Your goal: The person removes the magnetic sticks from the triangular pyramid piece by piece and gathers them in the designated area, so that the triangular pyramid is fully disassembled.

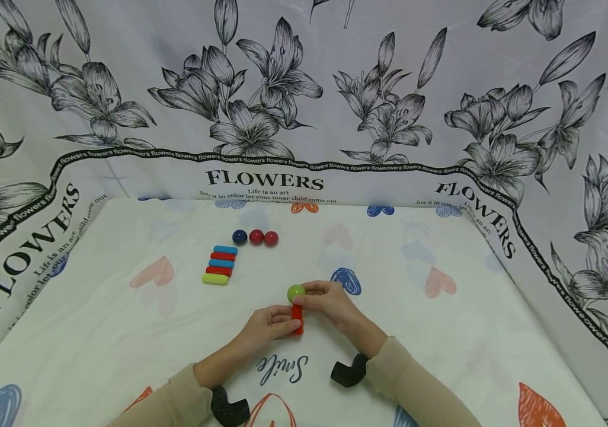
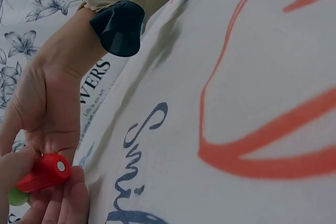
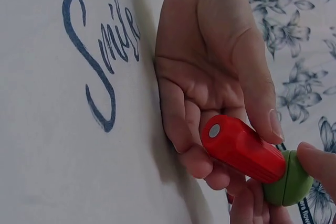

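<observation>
While the left hand (image 1: 269,327) curls its fingers around the red stick (image 1: 297,318), the right hand (image 1: 330,302) pinches the green ball (image 1: 296,293) stuck on the stick's far end. The stick is just above the cloth (image 1: 416,332), near the person. Its long side points away from the person, ball end farthest.

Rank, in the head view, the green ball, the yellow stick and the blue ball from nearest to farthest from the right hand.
1. Green ball: pinched by the right hand itself, on top of the red stick.
2. Yellow stick: to the left, nearest end of the stick row.
3. Blue ball: farther back, left end of the ball row.
</observation>
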`<state>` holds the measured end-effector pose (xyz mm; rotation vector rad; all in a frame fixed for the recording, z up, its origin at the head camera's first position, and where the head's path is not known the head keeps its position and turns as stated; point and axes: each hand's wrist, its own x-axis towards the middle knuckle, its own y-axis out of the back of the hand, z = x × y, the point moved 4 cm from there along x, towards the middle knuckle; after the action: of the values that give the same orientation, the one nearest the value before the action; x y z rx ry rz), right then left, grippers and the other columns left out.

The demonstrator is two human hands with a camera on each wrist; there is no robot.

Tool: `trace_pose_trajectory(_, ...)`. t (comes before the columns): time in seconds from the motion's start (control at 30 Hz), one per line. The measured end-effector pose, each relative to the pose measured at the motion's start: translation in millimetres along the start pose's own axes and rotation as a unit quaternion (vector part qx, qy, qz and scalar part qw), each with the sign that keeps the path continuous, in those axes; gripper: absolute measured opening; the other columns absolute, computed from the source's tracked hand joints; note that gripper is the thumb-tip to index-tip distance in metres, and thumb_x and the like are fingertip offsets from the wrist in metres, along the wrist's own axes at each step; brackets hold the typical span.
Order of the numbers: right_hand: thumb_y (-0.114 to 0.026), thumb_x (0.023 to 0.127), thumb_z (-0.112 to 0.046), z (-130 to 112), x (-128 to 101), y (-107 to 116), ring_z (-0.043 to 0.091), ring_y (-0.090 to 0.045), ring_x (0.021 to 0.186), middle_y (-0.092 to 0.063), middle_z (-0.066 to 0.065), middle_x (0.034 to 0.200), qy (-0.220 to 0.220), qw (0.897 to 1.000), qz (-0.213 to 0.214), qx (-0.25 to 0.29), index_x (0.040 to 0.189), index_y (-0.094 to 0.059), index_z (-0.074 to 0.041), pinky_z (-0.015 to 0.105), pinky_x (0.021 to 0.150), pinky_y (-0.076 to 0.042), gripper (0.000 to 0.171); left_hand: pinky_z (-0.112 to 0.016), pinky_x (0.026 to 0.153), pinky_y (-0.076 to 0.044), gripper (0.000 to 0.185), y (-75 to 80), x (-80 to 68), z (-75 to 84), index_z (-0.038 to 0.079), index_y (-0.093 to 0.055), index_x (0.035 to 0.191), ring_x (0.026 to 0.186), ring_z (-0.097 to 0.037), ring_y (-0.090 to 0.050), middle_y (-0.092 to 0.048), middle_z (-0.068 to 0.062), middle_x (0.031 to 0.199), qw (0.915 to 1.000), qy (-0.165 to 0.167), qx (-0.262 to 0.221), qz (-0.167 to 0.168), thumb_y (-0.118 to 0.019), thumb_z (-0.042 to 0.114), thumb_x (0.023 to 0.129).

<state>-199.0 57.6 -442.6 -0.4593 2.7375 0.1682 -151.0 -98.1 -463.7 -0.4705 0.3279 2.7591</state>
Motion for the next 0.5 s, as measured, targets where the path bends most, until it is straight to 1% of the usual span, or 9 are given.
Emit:
trace_pose_trajectory(0.23,-0.075,0.083,-0.017,1.7,1.5,-1.4,0.012,-0.069,0.092,-0.071,0.018,0.116,-0.004,1.000,-0.006,0.010,0.121,-0.062,0.002,0.029,0.092,-0.057,0.044,-0.023,0.086,-0.056,0.052,0.2,0.0,0.1,0.001,-0.058,0.125,0.090,-0.010,-0.065,-0.072,-0.011,0.111,1.0000,-0.007,-0.001,0.006,-0.068,0.036,0.089)
trace_pose_trajectory(0.37,-0.076,0.083,-0.018,3.0,2.2,-1.5,0.012,-0.070,0.090,-0.071,0.017,0.114,-0.009,1.000,0.003,0.012,0.119,-0.063,0.002,0.030,0.092,-0.057,0.043,-0.022,0.084,-0.056,0.048,0.2,-0.9,1.3,0.000,-0.058,0.124,0.089,-0.010,-0.065,-0.072,-0.012,0.110,0.9999,-0.013,-0.002,0.001,-0.067,0.034,0.090)
trace_pose_trajectory(0.5,-0.076,0.083,-0.017,4.2,3.8,-1.3,0.013,-0.071,0.087,-0.071,0.015,0.112,-0.018,1.000,0.006,0.023,0.118,-0.064,0.003,0.030,0.091,-0.057,0.042,-0.022,0.084,-0.055,0.048,0.2,-0.4,-0.2,0.001,-0.059,0.124,0.089,-0.009,-0.065,-0.072,-0.011,0.110,1.0000,-0.008,-0.004,-0.003,-0.066,0.035,0.090)
